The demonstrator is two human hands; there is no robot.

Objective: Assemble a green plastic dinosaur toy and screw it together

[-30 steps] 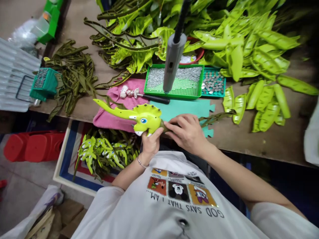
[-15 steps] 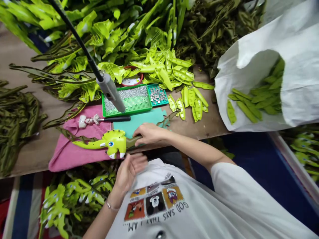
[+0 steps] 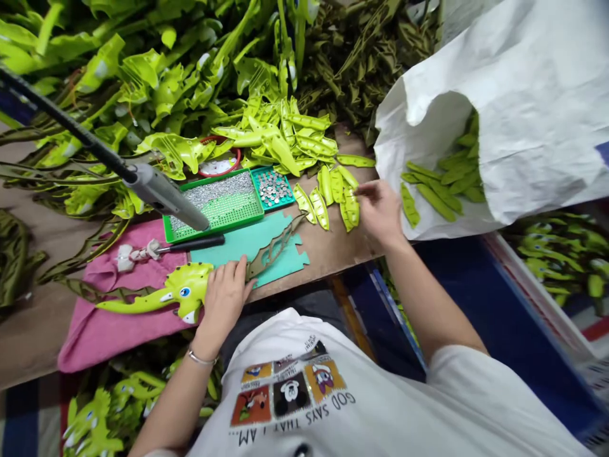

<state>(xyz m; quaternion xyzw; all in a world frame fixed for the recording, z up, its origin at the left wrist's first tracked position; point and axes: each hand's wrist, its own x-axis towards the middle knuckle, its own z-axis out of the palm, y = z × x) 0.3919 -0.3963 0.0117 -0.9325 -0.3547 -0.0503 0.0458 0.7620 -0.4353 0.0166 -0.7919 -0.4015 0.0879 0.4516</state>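
Observation:
My left hand [image 3: 226, 293] is closed over a lime-green toy dinosaur head [image 3: 188, 289] with a blue eye, pressing it down near the mat. An olive, open-framed strip [image 3: 273, 251] sticks out to the right from beneath those fingers. Off to the right, my right hand [image 3: 382, 212] has its fingertips pinched at the edge of a group of lime-green pod-shaped plastic shells [image 3: 351, 206]. The fingertips meet one shell's end, partly covering it. Under the toy lie a pink cloth [image 3: 85, 330] and a turquoise foam mat [image 3: 280, 266].
A green tray [image 3: 214, 222] of small metal parts and a smaller teal tray [image 3: 276, 190] stand behind the mat. A grey tool [image 3: 171, 200] hangs over them. A black-handled screwdriver [image 3: 200, 243] lies in front. A white sack [image 3: 523, 127] holds more shells.
My right hand has left the toy and moved right to the shells. My left hand has come up from near my shirt onto the toy. The view has shifted right.

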